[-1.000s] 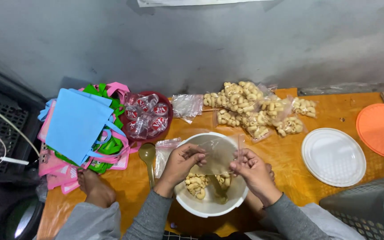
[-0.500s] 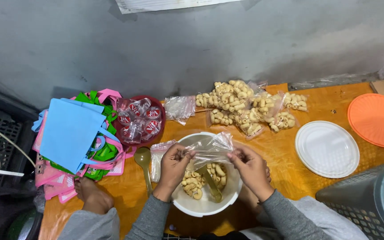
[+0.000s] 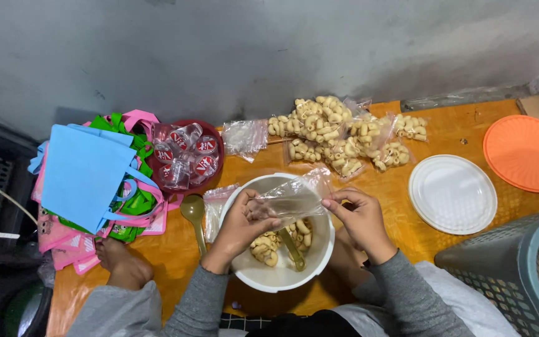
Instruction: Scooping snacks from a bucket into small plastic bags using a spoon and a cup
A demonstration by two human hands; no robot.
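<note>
Both hands hold a small clear plastic bag (image 3: 294,198) stretched over a white bowl (image 3: 252,276). My left hand (image 3: 241,223) pinches the bag's left side, and my right hand (image 3: 358,218) pinches its right side. Pale ring-shaped snacks (image 3: 268,244) lie in the bowl along with a brownish spoon (image 3: 291,248). Behind the bowl sits a heap of filled snack bags (image 3: 335,134).
A second spoon (image 3: 194,212) lies left of the bowl. A red bowl of sealed water cups (image 3: 185,156) and a pile of blue, pink and green cloth bags (image 3: 92,178) sit at left. White plate (image 3: 451,193), orange lid (image 3: 524,153), grey basket (image 3: 519,274) at right. Empty clear bags (image 3: 244,137) lie behind.
The hands have lifted from the snacks in the bowl and now spread the clear bag wider above it. The view has shifted slightly.
</note>
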